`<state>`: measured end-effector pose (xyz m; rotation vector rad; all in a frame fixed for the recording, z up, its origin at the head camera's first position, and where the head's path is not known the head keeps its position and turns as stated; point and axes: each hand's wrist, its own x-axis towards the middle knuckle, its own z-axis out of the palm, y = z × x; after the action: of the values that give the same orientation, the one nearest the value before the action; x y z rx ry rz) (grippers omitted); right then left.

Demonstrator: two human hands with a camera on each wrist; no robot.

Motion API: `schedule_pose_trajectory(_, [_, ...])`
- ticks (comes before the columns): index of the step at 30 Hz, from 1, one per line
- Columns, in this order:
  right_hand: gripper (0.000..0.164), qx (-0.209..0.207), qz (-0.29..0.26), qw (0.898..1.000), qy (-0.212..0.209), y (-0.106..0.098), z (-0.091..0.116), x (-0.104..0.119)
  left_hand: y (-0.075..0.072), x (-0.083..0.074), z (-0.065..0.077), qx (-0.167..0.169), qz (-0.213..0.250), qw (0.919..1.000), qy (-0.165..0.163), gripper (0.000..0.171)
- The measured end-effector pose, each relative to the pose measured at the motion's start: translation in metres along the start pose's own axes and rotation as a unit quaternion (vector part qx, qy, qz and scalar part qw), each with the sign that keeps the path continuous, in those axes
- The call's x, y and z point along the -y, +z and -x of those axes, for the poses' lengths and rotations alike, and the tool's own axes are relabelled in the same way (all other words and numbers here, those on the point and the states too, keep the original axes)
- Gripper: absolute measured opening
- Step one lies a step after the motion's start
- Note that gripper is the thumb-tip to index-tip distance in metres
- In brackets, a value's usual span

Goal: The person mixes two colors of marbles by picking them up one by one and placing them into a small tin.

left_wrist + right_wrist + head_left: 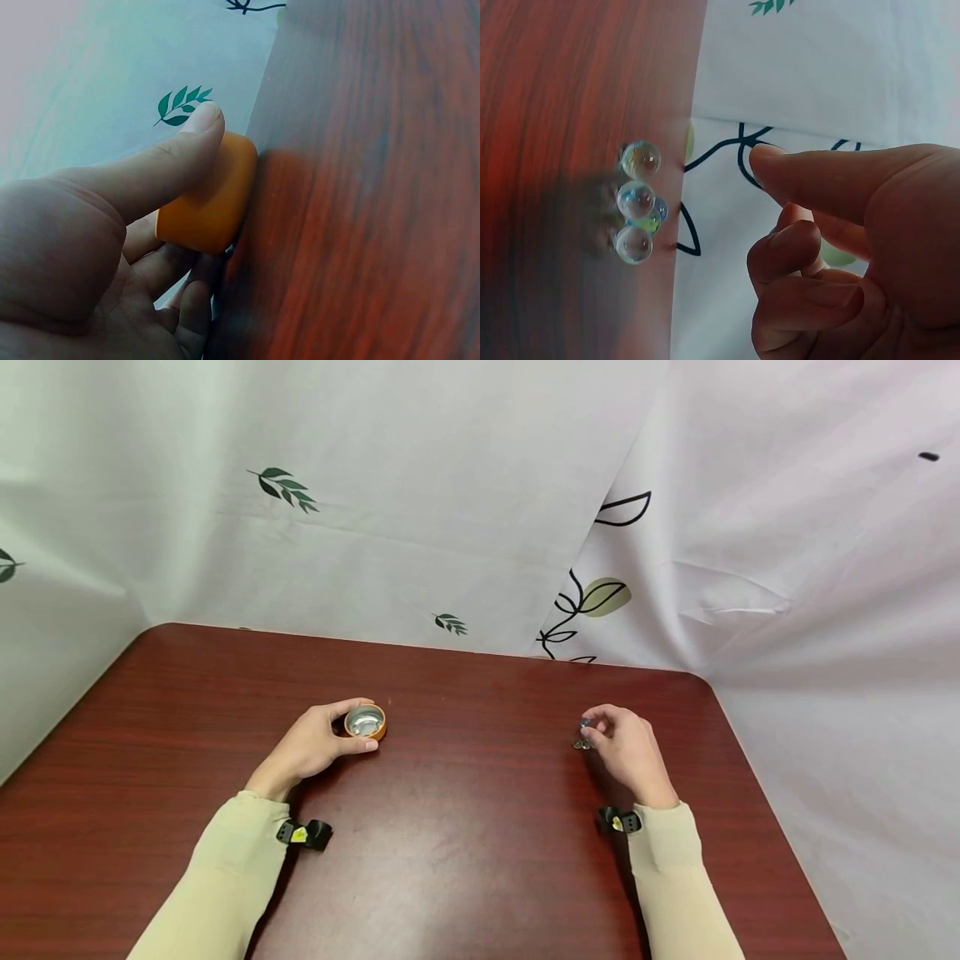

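Observation:
My left hand point(315, 739) grips a small round orange bowl point(367, 719) with a shiny silver inside. The bowl sits upright on the left half of the table. In the left wrist view, the thumb presses along the bowl's orange outer wall point(214, 199), and the other fingers go round its far side. Toward the right of the table, my right hand point(628, 753) hovers just above several clear glass marbles point(636, 201), with its thumb and forefinger apart. No marble shows between its fingers in the right wrist view. Blue and green show in the marbles point(658, 213) behind the front row.
The reddish-brown wooden table point(465, 793) reaches back to a pale hanging cloth point(420, 510) printed with leaves. More cloth hangs along the right side. Black straps with a small device point(303, 834) circle both wrists over pale sleeves point(225, 860).

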<state>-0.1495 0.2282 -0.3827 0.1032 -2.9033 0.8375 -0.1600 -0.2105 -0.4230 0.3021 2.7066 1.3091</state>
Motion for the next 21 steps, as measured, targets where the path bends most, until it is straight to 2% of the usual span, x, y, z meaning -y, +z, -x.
schedule_pose_trajectory(14, [0.01,-0.005,-0.01,1.0,-0.008,0.005,-0.001,0.013,0.0,0.001,0.0,0.006,0.0,0.9999,-0.016,0.063])
schedule_pose_trajectory(21, [0.01,-0.009,-0.011,1.0,-0.022,0.009,-0.002,0.022,0.0,0.002,0.001,0.007,0.0,1.0,-0.007,0.062])
